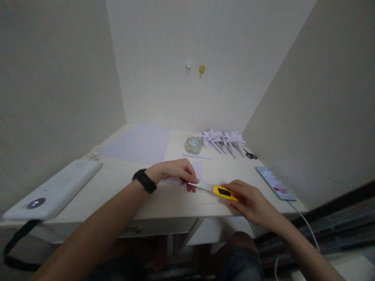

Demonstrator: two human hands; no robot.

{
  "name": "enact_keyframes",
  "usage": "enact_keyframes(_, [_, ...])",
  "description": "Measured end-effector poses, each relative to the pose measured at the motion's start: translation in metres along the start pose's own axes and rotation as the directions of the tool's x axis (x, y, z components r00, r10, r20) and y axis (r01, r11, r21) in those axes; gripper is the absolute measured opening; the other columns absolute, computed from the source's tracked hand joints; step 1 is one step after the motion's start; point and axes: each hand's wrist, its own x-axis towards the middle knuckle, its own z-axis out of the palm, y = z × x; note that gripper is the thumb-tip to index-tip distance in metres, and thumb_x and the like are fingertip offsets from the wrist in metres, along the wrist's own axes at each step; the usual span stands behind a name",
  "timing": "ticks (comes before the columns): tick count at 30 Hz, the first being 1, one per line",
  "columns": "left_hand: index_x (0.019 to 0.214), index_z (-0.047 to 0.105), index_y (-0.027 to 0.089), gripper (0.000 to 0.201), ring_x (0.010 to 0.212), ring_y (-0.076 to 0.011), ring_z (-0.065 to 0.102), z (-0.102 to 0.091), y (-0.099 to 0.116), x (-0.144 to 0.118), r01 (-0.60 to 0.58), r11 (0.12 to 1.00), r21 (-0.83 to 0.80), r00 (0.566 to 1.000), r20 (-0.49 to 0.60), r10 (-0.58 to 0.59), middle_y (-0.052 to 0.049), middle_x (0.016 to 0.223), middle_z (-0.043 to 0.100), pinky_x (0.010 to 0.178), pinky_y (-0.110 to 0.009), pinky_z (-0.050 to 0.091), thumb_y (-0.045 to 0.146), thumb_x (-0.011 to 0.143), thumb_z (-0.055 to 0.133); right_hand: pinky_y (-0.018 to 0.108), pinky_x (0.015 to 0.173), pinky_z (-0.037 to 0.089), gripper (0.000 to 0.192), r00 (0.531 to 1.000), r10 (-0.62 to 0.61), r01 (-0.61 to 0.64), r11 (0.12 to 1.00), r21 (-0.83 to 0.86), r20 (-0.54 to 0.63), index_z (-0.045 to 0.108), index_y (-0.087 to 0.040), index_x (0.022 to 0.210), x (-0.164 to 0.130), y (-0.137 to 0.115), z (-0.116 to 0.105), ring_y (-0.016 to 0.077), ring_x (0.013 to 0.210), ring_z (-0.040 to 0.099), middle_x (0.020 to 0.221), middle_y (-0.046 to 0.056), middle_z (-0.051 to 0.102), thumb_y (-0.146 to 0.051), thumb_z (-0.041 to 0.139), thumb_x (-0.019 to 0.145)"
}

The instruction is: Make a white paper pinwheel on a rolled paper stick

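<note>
My right hand point(246, 199) is wrapped around a yellow box cutter point(224, 192) with a black slider. Its long blade point(206, 186) is out and points left at the fingertips of my left hand point(183, 171). Thumb and fingers of that hand pinch together on a small piece of white paper point(173, 181), mostly hidden by the hand, right by the blade's tip. A black watch is on the left wrist. Just behind the fingers a small square of paper point(198, 168) lies on the white desk point(175, 205).
A large paper sheet point(140, 142) covers the back left. Clear tape point(193, 145), a paper stick point(196, 156), several paper pinwheels point(224, 139) and black scissors point(251, 155) lie behind. A phone point(275, 183) with a cable is right; a white device point(55, 191) is left.
</note>
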Motion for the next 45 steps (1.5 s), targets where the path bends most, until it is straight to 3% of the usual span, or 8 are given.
enact_keyframes(3, [0.083,0.077,0.014,0.036,0.068,-0.0152,0.068,-0.003,-0.001,0.005,-0.016,0.998,0.053,0.958,-0.286,0.03,-0.01,0.081,0.076,0.057,-0.023,0.045,0.049,0.082,0.067,0.032,0.076,0.051,0.037,0.997,0.033,-0.035,0.999,-0.03,-0.069,0.066,-0.021,0.123,0.003,0.016,0.006,0.0206,0.088,0.064,0.104,0.01,0.066,-0.038,0.056,0.091])
enact_keyframes(6, [0.09,0.076,0.013,0.035,0.077,-0.0189,0.07,-0.002,-0.002,0.012,0.054,0.974,0.222,0.706,-0.698,0.12,-0.012,0.092,0.077,0.067,-0.028,0.049,0.044,0.086,0.06,0.032,0.07,0.048,0.041,0.961,0.173,-0.201,0.973,-0.115,-0.215,0.068,-0.016,0.117,0.013,0.04,0.005,0.0211,0.078,0.063,0.093,0.01,0.066,-0.043,0.054,0.09])
enact_keyframes(8, [0.093,0.076,0.016,0.032,0.087,-0.0225,0.07,0.001,-0.002,0.015,0.179,0.903,0.391,0.596,-0.774,0.217,-0.01,0.096,0.077,0.078,-0.033,0.05,0.043,0.087,0.06,0.033,0.07,0.046,0.042,0.926,0.272,-0.333,0.916,-0.225,-0.262,0.07,-0.014,0.114,0.025,0.053,0.006,0.0228,0.077,0.062,0.088,0.011,0.067,-0.043,0.053,0.089])
enact_keyframes(12, [0.109,0.073,0.017,0.039,0.101,-0.0278,0.068,0.013,-0.005,0.019,0.282,0.755,0.593,0.65,-0.696,0.304,-0.009,0.111,0.074,0.092,-0.04,0.048,0.046,0.087,0.058,0.033,0.069,0.042,0.04,0.857,0.436,-0.513,0.774,-0.371,-0.274,0.073,-0.014,0.107,0.055,0.066,0.014,0.026,0.082,0.065,0.092,0.015,0.069,-0.041,0.049,0.09])
enact_keyframes(18, [0.116,0.068,0.015,0.038,0.112,-0.0286,0.065,0.015,-0.015,0.018,0.428,0.608,0.669,0.632,-0.702,0.328,-0.012,0.117,0.071,0.099,-0.041,0.046,0.035,0.093,0.047,0.032,0.072,0.043,0.042,0.822,0.485,-0.57,0.702,-0.427,-0.3,0.073,-0.009,0.102,0.082,0.073,0.027,0.0259,0.086,0.066,0.097,0.02,0.068,-0.04,0.046,0.093])
enact_keyframes(26, [0.133,0.053,0.004,0.049,0.131,-0.0318,0.05,0.038,-0.025,0.026,0.353,0.393,0.849,0.799,-0.492,0.346,-0.023,0.138,0.055,0.11,-0.046,0.037,0.034,0.098,0.037,0.033,0.076,0.044,0.045,0.809,0.506,-0.588,0.69,-0.421,-0.3,0.073,-0.007,0.101,0.095,0.085,0.031,0.027,0.089,0.066,0.1,0.022,0.067,-0.041,0.045,0.094])
enact_keyframes(37, [0.128,0.056,0.008,0.049,0.132,-0.0326,0.049,0.042,-0.024,0.025,0.21,0.474,0.855,0.859,-0.392,0.328,-0.022,0.138,0.055,0.11,-0.045,0.037,0.044,0.094,0.053,0.038,0.082,0.044,0.046,0.842,0.388,-0.537,0.673,-0.509,-0.376,0.07,-0.009,0.112,0.093,0.072,0.028,0.0331,0.099,0.063,0.103,0.023,0.067,-0.045,0.048,0.093])
enact_keyframes(45, [0.133,0.054,0.012,0.06,0.125,-0.0275,0.056,0.031,-0.026,0.027,0.13,0.649,0.749,0.856,-0.415,0.308,-0.015,0.135,0.06,0.107,-0.037,0.041,0.042,0.084,0.069,0.028,0.07,0.044,0.034,0.968,0.133,-0.156,0.983,-0.094,-0.213,0.077,-0.015,0.092,0.16,0.049,0.028,0.0209,0.078,0.066,0.087,0.008,0.077,-0.037,0.051,0.092])
